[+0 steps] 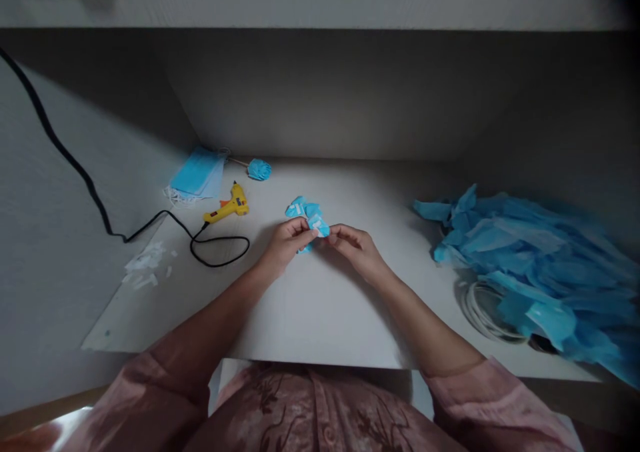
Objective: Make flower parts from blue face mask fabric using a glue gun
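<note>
While our left hand [286,242] and right hand [357,249] both pinch the blue fabric piece [307,217] at its near end over the white table [320,305], its length runs away from us, slightly leftward.

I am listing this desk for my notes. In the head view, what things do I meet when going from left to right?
white scraps, stack of blue face masks, yellow glue gun, blue rosette, left hand, blue mask piece, right hand, pile of blue mask pieces
</note>
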`<move>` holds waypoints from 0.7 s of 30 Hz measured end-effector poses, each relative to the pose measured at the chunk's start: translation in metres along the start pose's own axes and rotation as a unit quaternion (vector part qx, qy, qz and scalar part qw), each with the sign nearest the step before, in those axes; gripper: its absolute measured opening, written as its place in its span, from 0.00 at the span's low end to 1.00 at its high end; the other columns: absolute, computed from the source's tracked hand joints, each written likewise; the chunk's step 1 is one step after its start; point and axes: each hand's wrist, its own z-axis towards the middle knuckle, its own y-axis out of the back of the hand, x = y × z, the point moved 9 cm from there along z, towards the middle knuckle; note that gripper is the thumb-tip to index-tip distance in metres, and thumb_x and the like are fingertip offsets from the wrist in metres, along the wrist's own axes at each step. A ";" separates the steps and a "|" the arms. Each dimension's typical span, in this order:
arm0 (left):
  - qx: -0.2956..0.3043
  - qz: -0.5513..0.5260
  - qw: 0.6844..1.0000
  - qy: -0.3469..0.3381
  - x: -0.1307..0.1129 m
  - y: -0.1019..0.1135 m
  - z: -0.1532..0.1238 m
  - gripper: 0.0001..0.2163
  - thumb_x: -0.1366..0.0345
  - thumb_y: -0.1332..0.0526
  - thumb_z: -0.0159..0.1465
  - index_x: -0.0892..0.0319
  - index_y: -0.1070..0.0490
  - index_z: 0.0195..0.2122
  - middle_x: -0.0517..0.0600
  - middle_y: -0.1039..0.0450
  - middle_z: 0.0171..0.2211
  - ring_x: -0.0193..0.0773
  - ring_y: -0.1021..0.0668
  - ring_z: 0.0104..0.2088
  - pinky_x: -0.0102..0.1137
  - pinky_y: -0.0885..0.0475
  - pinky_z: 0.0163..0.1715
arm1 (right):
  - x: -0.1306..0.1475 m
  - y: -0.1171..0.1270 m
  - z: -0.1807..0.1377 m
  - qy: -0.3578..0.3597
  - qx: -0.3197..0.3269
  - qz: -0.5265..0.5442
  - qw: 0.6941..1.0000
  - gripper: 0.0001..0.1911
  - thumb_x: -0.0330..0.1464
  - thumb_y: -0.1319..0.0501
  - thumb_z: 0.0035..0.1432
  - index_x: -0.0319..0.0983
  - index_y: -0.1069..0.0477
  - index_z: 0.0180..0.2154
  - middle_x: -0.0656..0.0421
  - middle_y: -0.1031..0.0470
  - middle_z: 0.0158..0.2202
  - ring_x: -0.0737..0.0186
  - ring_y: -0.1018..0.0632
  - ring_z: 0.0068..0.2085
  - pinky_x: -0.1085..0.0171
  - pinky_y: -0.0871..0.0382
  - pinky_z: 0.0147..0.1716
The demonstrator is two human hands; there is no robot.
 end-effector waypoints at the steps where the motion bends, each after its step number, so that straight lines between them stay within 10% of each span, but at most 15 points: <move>1: 0.000 0.001 1.000 0.000 -0.001 -0.001 0.000 0.11 0.61 0.37 0.54 0.59 0.38 0.22 0.41 0.42 0.18 0.28 0.40 0.20 0.27 0.45 0.22 | 0.001 0.000 0.000 0.003 -0.002 -0.015 1.000 0.12 0.41 0.40 0.57 0.38 0.29 0.31 0.61 0.29 0.29 0.66 0.30 0.32 0.65 0.37 0.35; 21: -0.004 0.002 1.000 0.023 0.002 0.002 0.000 0.14 0.59 0.38 0.55 0.59 0.39 0.19 0.43 0.40 0.18 0.27 0.38 0.20 0.26 0.43 0.21 | 0.002 -0.001 0.000 0.008 -0.009 -0.037 0.999 0.11 0.40 0.39 0.55 0.38 0.29 0.29 0.62 0.30 0.27 0.67 0.32 0.29 0.66 0.37 0.33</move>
